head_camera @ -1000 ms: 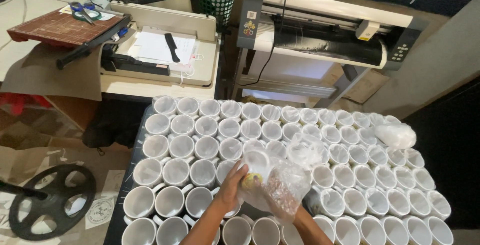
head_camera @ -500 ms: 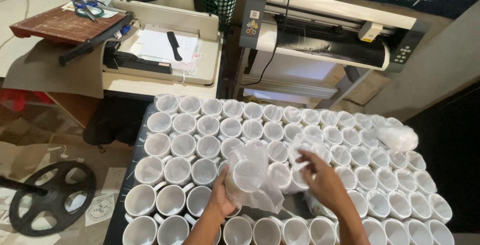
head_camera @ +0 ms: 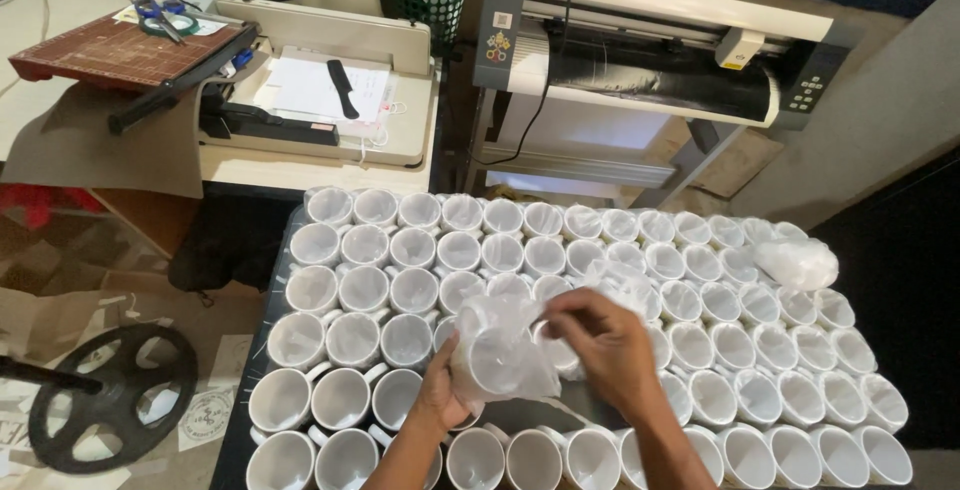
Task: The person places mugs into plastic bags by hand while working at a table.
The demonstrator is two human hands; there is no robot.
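Mugs (head_camera: 414, 248) pack the table (head_camera: 232, 440) rim to rim — only open air above.

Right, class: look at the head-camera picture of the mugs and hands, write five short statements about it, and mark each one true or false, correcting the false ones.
1. The left hand holds a white mug from below. True.
2. The held mug is bare, with no wrapping. False: a clear plastic bag lies around it, and the right hand pinches that bag.
3. The table carries many white mugs in rows, mouths up. True.
4. A black wheel-shaped part sits on the table among the mugs. False: it lies on the floor, left of the table.
5. A crumpled clear bag rests on the mugs near the far right corner. True.
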